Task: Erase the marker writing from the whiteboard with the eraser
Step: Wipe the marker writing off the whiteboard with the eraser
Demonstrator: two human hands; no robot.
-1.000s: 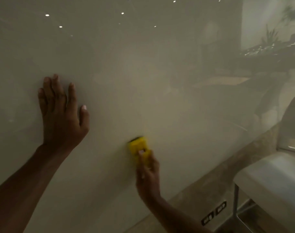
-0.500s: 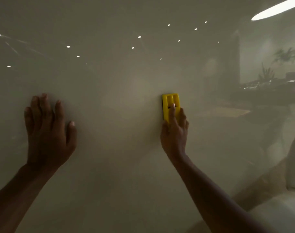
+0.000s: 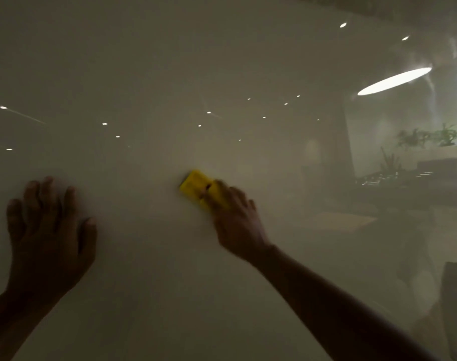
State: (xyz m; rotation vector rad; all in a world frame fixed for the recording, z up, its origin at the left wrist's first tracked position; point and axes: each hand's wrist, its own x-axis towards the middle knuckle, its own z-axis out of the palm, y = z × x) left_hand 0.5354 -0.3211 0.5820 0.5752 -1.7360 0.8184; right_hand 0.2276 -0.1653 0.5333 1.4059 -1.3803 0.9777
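A glossy whiteboard (image 3: 222, 61) fills almost the whole view and mirrors ceiling lights. I see no marker writing on it. My right hand (image 3: 235, 220) presses a yellow eraser (image 3: 195, 187) flat against the board near the middle; the eraser is tilted, its free end pointing up and left, its lower end under my fingers. My left hand (image 3: 49, 235) lies flat on the board at the lower left, fingers spread, holding nothing.
The board's right part reflects a room with plants (image 3: 435, 138), a long bright ceiling lamp (image 3: 394, 80) and dark furniture. A dark object (image 3: 456, 308) shows at the lower right edge.
My right hand carried the eraser from low on the board upward, and now it has tilted leftward. The view has risen, so the left hand sits lower in frame.
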